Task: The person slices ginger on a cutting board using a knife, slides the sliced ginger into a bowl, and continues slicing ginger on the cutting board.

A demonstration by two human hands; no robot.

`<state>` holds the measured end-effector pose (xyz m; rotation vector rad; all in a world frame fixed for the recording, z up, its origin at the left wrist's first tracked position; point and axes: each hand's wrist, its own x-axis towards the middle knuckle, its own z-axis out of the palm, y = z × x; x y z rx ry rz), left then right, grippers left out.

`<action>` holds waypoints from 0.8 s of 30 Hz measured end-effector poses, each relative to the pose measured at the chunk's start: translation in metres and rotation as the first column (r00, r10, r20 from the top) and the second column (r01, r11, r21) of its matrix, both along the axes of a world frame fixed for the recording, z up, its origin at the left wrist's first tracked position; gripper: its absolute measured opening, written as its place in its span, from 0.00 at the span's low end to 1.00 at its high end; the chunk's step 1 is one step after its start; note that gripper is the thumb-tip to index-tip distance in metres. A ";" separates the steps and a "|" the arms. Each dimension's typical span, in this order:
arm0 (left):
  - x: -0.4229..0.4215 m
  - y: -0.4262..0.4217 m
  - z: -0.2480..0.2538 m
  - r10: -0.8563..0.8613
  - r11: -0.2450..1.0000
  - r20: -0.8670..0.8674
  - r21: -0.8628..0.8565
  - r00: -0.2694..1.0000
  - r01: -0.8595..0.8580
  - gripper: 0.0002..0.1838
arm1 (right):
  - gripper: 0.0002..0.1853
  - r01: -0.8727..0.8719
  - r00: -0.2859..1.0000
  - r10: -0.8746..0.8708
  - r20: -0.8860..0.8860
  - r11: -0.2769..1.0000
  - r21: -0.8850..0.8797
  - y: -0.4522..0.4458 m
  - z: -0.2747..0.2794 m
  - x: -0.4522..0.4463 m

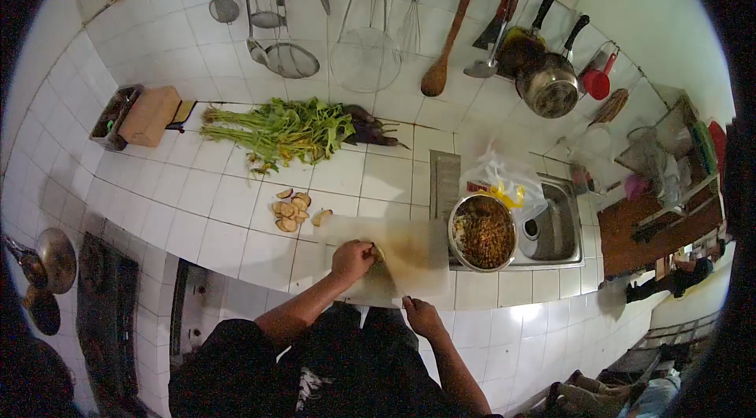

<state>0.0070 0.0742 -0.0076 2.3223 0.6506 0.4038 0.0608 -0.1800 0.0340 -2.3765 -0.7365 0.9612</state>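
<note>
My left hand (353, 262) is closed on a small piece of food (378, 253) over the pale cutting board (429, 260). In my right hand (424, 317), at the board's front edge, is the handle of a knife (391, 276), whose blade points toward the piece. Several cut slices (291, 212) lie on the white tiles beyond the board's left side, with one slice (321, 217) closer to it. A metal bowl (483, 234) of brown food stands right of the board.
Leafy greens (287, 131) and dark eggplants (368, 127) lie along the back wall. A plastic bag (504, 178) rests by the sink (561, 225). Utensils and pans (551, 87) hang above. At the back left are a box (150, 116) and a container (116, 117).
</note>
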 end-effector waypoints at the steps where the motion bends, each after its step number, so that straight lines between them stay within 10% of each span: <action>1: -0.002 -0.002 -0.003 0.025 0.998 0.054 0.049 0.998 -0.028 0.13 | 0.30 0.005 1.000 -0.006 0.021 0.999 0.034 0.004 0.007 0.000; 10: -0.003 -0.004 0.016 0.023 0.984 0.007 -0.176 1.000 -0.021 0.14 | 0.31 0.156 0.986 -0.154 -0.066 0.988 0.021 -0.001 0.015 -0.009; 24: -0.005 -0.003 0.007 0.039 0.999 0.041 -0.038 0.998 -0.038 0.15 | 0.34 0.117 0.976 -0.111 -0.189 0.993 0.019 0.003 0.015 -0.019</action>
